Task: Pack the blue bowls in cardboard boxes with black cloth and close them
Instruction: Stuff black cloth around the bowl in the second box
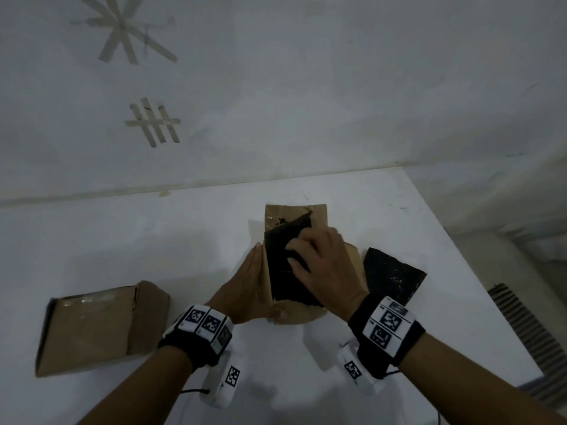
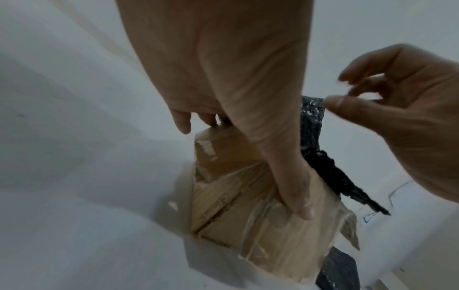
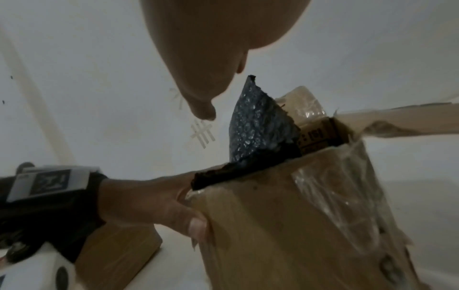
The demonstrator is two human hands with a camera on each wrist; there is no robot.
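— White table (image 1: 153, 240) under us, white wall (image 1: 306, 87) behind it with strips of tape (image 1: 153, 122) stuck on. Where do we have our hands?

— Both at the open box (image 1: 310, 314), our landmark, standing mid-table. Our left hand (image 1: 245, 289) lies flat along the box's left wall, fingers straight, thumb hooked over the near edge; the left wrist view shows that thumb (image 2: 298, 196) pressed on the taped cardboard.

— And the right?

— Our right hand (image 1: 325, 268) is over the box's mouth, fingers bent down onto the black cloth (image 1: 285, 271) that fills the opening. Whether they pinch the cloth or only push it, we cannot tell; in the left wrist view the fingertips look loosely curled and blurred.

— How does the cloth lie?

— One corner sticks up out of the box, bubbly in texture in the right wrist view (image 3: 255, 125). The far flap (image 1: 294, 214) of the box stands open behind it.

— Any bowl?

— We cannot see one; the cloth covers the inside.

— What else is around the box?

— A second cloth (image 1: 395, 277) lies just right of the box, on the table. A closed box (image 1: 92, 326) lies well to its left.
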